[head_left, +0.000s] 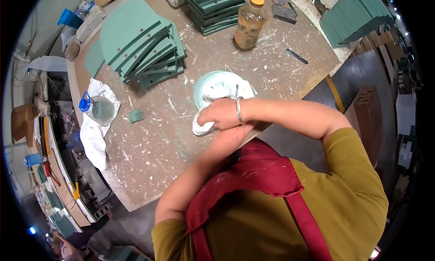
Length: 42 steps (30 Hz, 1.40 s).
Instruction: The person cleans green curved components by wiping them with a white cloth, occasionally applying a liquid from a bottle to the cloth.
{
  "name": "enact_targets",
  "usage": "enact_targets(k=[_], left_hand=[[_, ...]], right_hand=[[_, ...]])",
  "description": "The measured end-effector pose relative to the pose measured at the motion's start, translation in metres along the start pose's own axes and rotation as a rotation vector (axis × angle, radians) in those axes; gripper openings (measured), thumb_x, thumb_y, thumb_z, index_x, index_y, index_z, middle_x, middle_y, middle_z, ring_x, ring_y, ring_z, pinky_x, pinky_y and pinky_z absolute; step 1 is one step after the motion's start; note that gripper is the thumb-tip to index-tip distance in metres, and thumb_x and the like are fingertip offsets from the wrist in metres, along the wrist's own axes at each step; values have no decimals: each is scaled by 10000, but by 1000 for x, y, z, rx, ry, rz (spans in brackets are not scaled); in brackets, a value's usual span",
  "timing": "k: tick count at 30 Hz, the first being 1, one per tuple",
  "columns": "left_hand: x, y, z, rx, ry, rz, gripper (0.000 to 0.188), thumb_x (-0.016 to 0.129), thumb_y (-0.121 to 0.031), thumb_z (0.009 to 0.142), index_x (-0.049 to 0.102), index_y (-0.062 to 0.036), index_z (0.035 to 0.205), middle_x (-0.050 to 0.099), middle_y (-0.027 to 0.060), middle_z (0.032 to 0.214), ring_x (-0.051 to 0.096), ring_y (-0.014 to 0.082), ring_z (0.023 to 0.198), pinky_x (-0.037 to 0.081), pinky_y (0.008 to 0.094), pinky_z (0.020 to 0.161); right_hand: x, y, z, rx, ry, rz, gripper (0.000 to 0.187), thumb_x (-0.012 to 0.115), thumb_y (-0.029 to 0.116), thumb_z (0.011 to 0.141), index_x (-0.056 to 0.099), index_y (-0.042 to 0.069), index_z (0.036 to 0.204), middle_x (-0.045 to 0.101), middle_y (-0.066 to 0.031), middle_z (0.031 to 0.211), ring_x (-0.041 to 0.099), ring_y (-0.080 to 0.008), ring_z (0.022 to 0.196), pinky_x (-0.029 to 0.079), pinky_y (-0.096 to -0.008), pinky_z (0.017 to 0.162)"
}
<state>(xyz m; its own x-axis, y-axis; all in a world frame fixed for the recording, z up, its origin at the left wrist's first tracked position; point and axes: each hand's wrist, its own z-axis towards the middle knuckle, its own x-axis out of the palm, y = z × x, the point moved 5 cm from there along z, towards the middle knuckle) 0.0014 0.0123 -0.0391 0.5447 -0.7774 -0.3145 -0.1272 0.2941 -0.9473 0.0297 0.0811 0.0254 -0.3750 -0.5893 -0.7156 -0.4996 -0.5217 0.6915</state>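
I see tabletop (149, 161) filling frame's middle; green panel stack (131, 32), upper left. Round pale-green piece (198, 92), center, partly under white cloth (222, 86). Step in hand, I judge: wiping that piece; next move calls for steady cloth pressure. Right hand (222, 113) closed on cloth; left hand (233, 136) just below right wrist, fingers hidden, can't tell grip.

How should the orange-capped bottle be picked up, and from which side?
Probably around the body of the bottle, below its shoulder, not by the orange cap. Come in from the wearer's side, slightly right: the bottle stands upright with bare tabletop in front, while a stack of green boards crowds its left.
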Motion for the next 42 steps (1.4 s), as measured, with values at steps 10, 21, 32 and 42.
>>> enact_targets(k=[10,21,32,42], left_hand=[[-91,-24,-59,-363,-566,378,346,665,-290,836,591,-1,1010,601,165,945,568,342,897,448,423,795],[-98,-13,-57,-556,-641,-491,195,640,-121,894,503,-20,990,628,80,918,587,122,863,475,293,742],[-78,-81,-29,-323,-713,-799,426,500,-24,958,380,52,1360,627,138,1122,587,148,993,478,273,850],[-74,-146,-1,247,-371,642,510,675,-43,711,584,1,1211,580,145,1265,579,324,1021,463,383,896]], right_hand=[[-47,-56,-150,549,-852,144,254,641,213,870,579,19,1021,635,-187,953,618,-354,886,484,-388,766],[8,-45,-140,498,-842,66,199,579,57,787,566,15,981,579,-180,907,578,-385,856,474,-444,742],[-59,-21,-112,560,-1120,284,208,598,150,873,599,-5,1013,652,-130,944,632,-223,823,497,-335,770],[-41,8,-134,222,-1180,1720,437,527,299,976,477,17,1306,583,-65,1218,563,-147,1095,459,-302,933]])
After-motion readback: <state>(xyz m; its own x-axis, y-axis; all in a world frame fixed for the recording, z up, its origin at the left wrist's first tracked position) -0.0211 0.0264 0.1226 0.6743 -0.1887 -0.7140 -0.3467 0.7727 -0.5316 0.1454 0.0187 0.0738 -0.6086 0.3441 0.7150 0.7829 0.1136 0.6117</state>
